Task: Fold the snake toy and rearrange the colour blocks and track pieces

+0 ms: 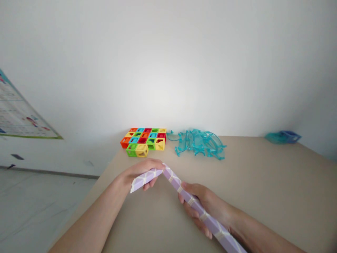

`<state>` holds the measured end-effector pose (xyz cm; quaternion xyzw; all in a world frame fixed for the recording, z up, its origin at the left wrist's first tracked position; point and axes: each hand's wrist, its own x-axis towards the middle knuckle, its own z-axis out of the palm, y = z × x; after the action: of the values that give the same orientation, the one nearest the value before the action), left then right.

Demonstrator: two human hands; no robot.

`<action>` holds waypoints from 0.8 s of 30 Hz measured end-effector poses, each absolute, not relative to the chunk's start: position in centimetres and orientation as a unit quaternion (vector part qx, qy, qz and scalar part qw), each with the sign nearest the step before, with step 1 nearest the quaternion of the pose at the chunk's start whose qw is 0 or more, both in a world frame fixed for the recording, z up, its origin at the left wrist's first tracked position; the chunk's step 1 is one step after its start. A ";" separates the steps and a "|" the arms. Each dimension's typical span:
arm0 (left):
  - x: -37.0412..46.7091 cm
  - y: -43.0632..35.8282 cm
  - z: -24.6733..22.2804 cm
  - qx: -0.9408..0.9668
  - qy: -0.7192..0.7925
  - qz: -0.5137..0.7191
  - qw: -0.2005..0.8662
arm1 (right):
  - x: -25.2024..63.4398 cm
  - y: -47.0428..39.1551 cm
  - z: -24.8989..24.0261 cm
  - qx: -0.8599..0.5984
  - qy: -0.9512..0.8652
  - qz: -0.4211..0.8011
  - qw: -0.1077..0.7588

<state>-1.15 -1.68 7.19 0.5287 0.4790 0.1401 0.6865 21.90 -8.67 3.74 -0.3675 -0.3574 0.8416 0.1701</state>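
Head: LH [147, 164], RH [207, 199] grip strip [172, 179].

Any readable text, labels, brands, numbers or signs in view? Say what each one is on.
None readable.
Poster on the wall, far left: lines of small print, too blurred to read.
Lilac strip in the hands: pale line pattern, no lettering visible.
Colored cubes and teal pieces: no marks that I can make out.

Lilac strip [201, 213]: near end cut off by bottom edge. Left hand [147, 167]: some fingers hidden behind strip. Poster [18, 109]: cut off at left, print blurred. 1 blue item [290, 136] near table's [263, 182] far right corner: blurred.
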 end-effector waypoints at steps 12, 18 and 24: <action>-1.0 -1.8 6.5 0.559 0.391 0.291 0.671 | 22.0 -8.4 3.8 -0.349 -0.314 0.862 0.188; -0.5 -1.6 5.2 0.586 0.289 0.436 0.619 | 22.7 -8.0 4.0 -0.261 -0.242 0.912 0.203; -0.5 -1.3 4.1 0.636 0.261 0.463 0.559 | 22.6 -8.2 4.0 -0.259 -0.237 0.920 0.172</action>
<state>-0.47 -1.31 4.10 0.6360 0.2612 0.4629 0.5595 22.56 -8.22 4.01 -0.2594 -0.2373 0.9203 0.1716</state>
